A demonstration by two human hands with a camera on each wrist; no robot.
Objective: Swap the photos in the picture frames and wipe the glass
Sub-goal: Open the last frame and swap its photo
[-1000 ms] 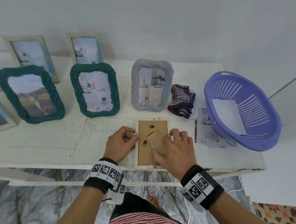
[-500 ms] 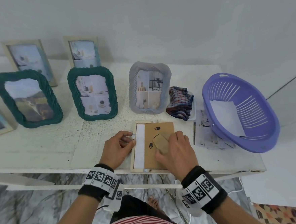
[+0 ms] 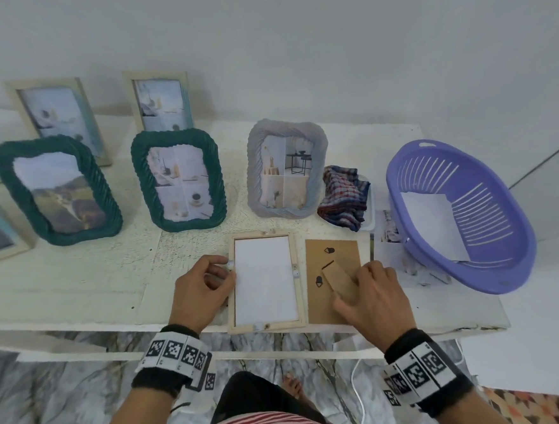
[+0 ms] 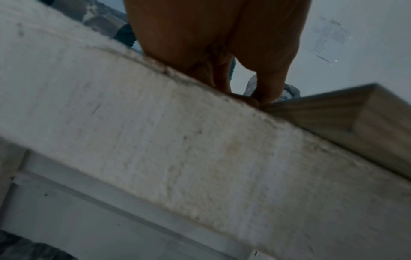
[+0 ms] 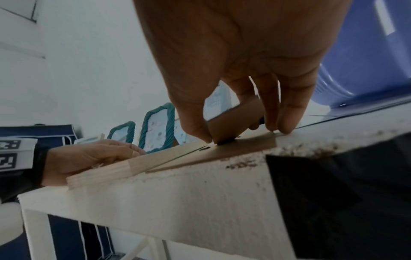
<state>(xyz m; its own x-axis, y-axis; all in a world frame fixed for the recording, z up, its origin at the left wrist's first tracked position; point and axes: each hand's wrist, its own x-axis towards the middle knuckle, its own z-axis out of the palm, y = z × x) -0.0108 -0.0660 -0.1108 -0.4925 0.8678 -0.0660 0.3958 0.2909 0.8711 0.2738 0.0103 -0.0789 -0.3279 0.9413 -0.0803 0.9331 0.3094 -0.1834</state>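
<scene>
The brown backing board [image 3: 334, 279] has slid right, out of the wooden frame [image 3: 267, 326], baring a white photo back [image 3: 263, 279]. Left hand [image 3: 201, 291] fingers curl, their grip on the frame's edge unclear. Right hand [image 3: 373, 299] pinches the board's stand flap [image 3: 339, 279], partly hidden. Both lie flat on the bench [image 3: 78, 282], long axes pointing away.

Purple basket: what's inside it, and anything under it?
Inside the purple basket lies one white sheet, blank side up; its printed face, if any, is hidden. Printed papers on the table run under its near-left edge, mostly covered.
</scene>
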